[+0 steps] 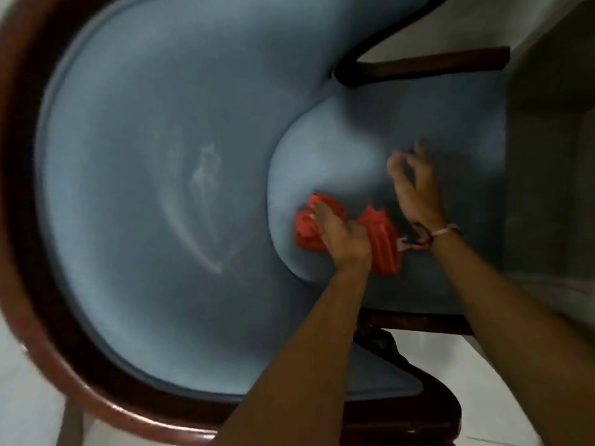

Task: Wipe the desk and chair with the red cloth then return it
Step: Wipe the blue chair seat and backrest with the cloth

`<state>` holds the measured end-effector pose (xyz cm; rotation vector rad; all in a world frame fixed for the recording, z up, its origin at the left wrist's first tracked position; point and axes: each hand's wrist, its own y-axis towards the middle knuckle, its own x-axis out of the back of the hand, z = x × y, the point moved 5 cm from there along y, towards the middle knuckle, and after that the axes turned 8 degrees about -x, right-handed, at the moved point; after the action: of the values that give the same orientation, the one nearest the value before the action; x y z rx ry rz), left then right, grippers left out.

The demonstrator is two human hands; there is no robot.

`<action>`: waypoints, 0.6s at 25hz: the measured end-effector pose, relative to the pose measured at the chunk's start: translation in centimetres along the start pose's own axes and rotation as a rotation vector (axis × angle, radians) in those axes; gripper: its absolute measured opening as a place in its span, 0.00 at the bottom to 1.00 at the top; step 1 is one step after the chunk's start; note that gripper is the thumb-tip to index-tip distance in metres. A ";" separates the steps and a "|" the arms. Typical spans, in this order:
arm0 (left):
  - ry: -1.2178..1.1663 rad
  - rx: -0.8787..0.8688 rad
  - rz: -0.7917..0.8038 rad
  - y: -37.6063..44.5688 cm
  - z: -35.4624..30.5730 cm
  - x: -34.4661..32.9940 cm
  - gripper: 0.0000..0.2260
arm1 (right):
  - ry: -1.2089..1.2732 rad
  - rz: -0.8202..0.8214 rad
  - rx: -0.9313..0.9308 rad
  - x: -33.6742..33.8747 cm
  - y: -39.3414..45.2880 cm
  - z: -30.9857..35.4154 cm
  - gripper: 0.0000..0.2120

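Observation:
A chair with blue-grey padding (154, 175) and a dark reddish wooden frame (48, 342) fills the view from above. The red cloth (381, 239) lies bunched on the seat cushion near its left edge. My left hand (341, 233) presses down on the cloth and grips it. My right hand (415, 188) rests on the seat just beyond the cloth, fingers curled, with nothing seen in it. A thread bracelet circles the right wrist. The picture is blurred by motion.
A wooden armrest (428, 64) crosses at the top right, another (415, 323) sits below the seat. Pale floor (29, 397) shows at the lower left and lower right. A dim greyish surface (553, 156) lies along the right edge.

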<state>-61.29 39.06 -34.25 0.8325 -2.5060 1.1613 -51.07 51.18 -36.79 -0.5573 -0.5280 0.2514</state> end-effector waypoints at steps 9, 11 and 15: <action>0.544 -0.859 -0.076 -1.3 -15.0 27.2 0.27 | 0.926 0.469 -0.280 -13.0 -10.8 19.6 0.25; 0.899 -0.992 -0.187 1.1 -16.2 35.5 0.28 | 0.786 0.411 -0.159 -17.4 -10.9 24.1 0.18; 1.226 -1.037 0.013 3.9 -13.2 38.4 0.29 | -0.012 0.110 0.089 -24.1 -14.9 21.8 0.28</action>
<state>-94.63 36.12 -10.84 -0.1902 -1.5978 0.0778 -81.71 39.60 -22.49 -0.4994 -0.4960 0.3811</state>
